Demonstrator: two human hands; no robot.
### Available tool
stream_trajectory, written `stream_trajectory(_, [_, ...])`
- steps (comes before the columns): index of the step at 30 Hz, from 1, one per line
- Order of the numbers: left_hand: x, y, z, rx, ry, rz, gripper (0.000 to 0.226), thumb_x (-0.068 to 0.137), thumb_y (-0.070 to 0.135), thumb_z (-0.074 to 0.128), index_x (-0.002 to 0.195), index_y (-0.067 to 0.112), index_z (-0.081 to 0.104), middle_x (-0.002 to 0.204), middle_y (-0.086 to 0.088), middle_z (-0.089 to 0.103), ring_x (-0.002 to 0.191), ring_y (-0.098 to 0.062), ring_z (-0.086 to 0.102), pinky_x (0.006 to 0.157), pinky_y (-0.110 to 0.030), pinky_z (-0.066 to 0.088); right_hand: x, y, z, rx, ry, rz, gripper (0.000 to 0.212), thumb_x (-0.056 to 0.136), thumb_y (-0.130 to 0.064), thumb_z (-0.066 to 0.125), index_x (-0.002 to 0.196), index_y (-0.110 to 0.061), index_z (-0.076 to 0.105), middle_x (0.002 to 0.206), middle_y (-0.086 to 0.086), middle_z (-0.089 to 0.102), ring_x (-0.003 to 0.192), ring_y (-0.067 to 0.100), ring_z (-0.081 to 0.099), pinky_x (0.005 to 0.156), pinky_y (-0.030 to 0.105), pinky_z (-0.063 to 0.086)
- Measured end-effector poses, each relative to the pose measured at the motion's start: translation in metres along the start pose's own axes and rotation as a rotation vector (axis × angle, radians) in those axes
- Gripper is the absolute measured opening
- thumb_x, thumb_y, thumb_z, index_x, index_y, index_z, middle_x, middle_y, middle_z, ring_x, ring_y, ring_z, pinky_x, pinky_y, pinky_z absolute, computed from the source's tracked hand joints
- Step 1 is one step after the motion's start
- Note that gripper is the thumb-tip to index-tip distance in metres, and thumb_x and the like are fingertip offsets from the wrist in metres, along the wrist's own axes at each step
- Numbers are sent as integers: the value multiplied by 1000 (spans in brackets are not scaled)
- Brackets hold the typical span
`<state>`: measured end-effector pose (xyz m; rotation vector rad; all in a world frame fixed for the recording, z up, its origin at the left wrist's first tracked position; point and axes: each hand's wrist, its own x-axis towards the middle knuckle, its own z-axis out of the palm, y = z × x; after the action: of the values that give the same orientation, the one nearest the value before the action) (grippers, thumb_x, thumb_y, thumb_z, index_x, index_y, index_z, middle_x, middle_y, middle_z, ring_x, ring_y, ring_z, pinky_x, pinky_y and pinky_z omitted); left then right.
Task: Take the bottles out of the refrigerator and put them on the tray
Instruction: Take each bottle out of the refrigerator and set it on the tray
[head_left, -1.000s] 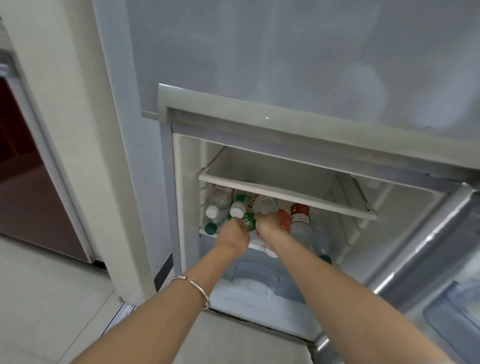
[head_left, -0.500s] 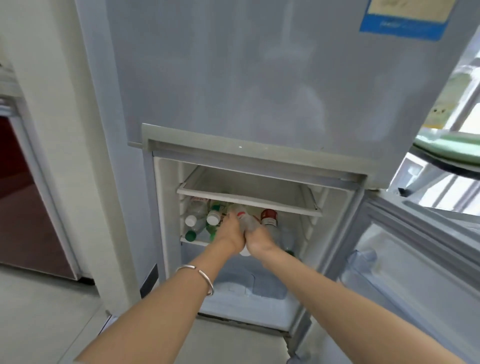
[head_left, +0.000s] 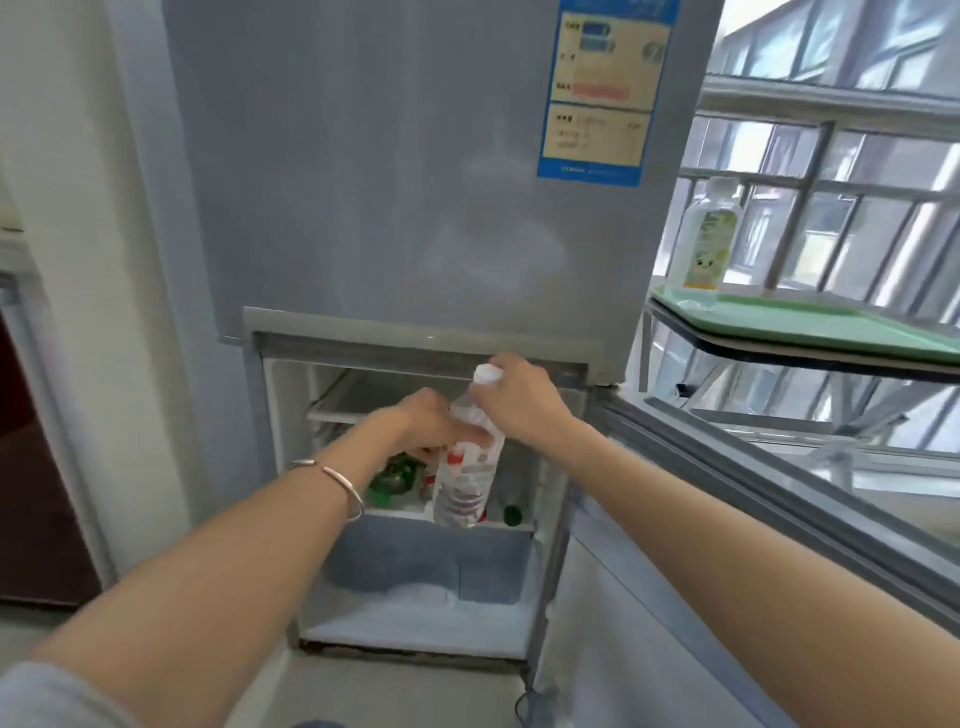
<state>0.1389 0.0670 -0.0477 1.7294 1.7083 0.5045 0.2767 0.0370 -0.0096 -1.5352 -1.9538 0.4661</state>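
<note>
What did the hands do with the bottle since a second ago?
Both hands were reaching in among the bottles on the shelf. Now the right hand has pulled the clear bottle up and out by its neck, with the left hand steadying it. The other bottles stayed on the shelf.

Silver bangle (head_left: 343, 480), barred window (head_left: 831, 171), dark red door (head_left: 36, 467)

Light: bright daylight comes in through the window (head_left: 831, 171) on the right.
Glare: the sky looks washed out and white.
Blur: both hands look a bit smeared.
Edges: straight lines bend near the sides.
</note>
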Motion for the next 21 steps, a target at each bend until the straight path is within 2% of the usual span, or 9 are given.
stream_trajectory(3, [-12,31,-12,-132,-121,13,65,65,58,76,113,16,64,105,-3,70,92,-18,70,82,-31,59,-13,-3,-39,-37,31,-36,46,88,-23,53,127,-2,44,120,19,59,94,31,55,74,33,44])
stream_trajectory(7, [-34,92,-34,-103,-185,128,58,72,59,69,110,15,69,94,-3,73,82,-16,70,79,-29,58,-29,2,-91,-36,55,93,78,83,-37,63,140,1,26,124,16,56,98,29,61,77,36,52])
stream_trajectory(10, [-49,148,-50,-9,-136,246,60,71,67,64,107,19,71,92,1,76,76,-13,71,64,-23,54,-42,14,-126,67,-64,198,59,83,-34,64,129,-1,46,99,9,61,75,19,62,60,29,55])
stream_trajectory(11, [-52,170,-51,27,-101,288,62,71,71,61,105,20,71,93,1,77,77,-14,72,64,-22,54,-46,19,-136,92,-87,216,53,81,-34,67,124,-6,50,98,8,60,75,18,60,62,28,55])
stream_trajectory(12, [-56,191,-53,45,-58,330,64,70,74,59,104,21,71,94,0,77,79,-15,74,66,-23,55,-46,27,-145,110,-89,219,59,79,-35,70,128,-10,48,105,8,60,82,20,61,67,30,56])
stream_trajectory(14, [-60,230,-51,41,17,403,68,68,78,56,100,20,71,91,-1,78,81,-17,75,72,-25,58,-41,40,-157,124,17,213,88,72,-40,77,141,-14,29,125,7,53,103,26,60,79,37,57])
stream_trajectory(16, [-58,270,-45,27,76,462,67,66,78,56,94,19,71,85,-2,77,72,-15,73,68,-23,57,-31,54,-174,171,228,156,102,65,-40,82,142,-12,22,131,8,51,113,28,57,90,42,54])
stream_trajectory(18, [-50,301,-33,-12,124,507,65,66,77,58,88,17,71,80,-2,76,65,-13,68,66,-22,56,-20,70,-194,218,392,131,94,64,-32,84,135,-9,27,124,9,54,112,28,57,93,42,53])
stream_trajectory(21, [-20,338,-11,-159,179,590,64,69,73,63,84,12,71,81,-2,73,67,-15,65,76,-27,58,4,101,-228,146,598,135,82,66,-33,84,126,-3,37,111,9,58,100,26,59,83,39,54])
